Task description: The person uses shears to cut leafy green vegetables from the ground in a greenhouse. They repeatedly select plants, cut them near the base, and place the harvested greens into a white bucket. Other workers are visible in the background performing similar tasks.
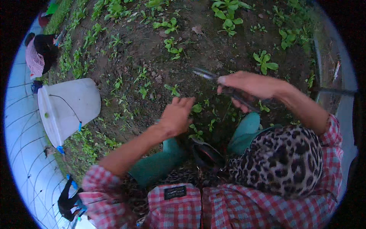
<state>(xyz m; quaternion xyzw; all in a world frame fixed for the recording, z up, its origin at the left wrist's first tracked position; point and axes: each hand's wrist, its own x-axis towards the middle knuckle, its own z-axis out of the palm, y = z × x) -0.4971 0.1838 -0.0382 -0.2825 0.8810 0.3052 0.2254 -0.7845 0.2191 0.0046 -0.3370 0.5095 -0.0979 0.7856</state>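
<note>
My right hand is wrapped around a hand tool with a shiny metal blade, blurred, pointing up and left above the soil. Its dark lower part runs under my palm, so its exact kind cannot be told. Palm down over the bed, my left hand hovers with loosely extended fingers; I see nothing in it, though its underside is hidden. Just above its fingertips grows a small seedling. Another leafy plant stands right beside the fingers. A larger plant grows above my right wrist.
A white plastic bucket with a wire handle lies tilted in view at the left. Green boots are below my hands. Rows of leafy plants cover the dark soil. Other people work along the left, by plastic sheeting.
</note>
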